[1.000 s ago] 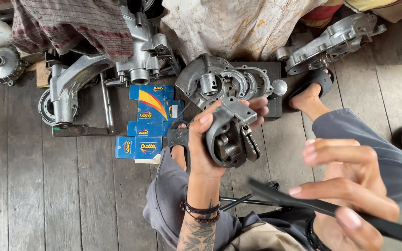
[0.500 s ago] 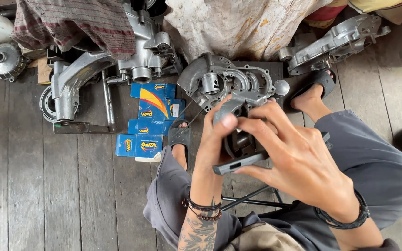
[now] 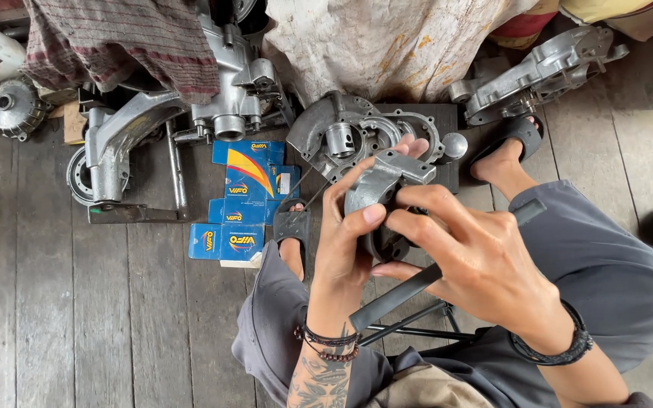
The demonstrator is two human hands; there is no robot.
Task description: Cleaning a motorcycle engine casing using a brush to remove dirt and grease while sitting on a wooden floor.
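My left hand (image 3: 351, 240) grips a small grey cast-metal engine part (image 3: 381, 184), holding it up over my knees. My right hand (image 3: 475, 257) lies across the part's right side, with a long flat dark metal tool (image 3: 410, 292) held slanting under the palm; its far end (image 3: 529, 212) shows past the fingers. The part's lower half is hidden behind both hands. Just beyond it on the floor sits a round grey engine casing (image 3: 341, 136).
Blue and orange cardboard boxes (image 3: 242, 198) lie on the wooden plank floor (image 3: 47, 302) to the left. A silver swing-arm casting (image 3: 115, 147), another engine cover (image 3: 540, 69), a striped cloth (image 3: 122, 41) and a stained cloth (image 3: 387, 45) crowd the far side. My sandalled feet (image 3: 509, 148) rest nearby.
My right hand has come in from the lower right with the flat tool and now rests against the part. My left hand has kept the part in about the same place.
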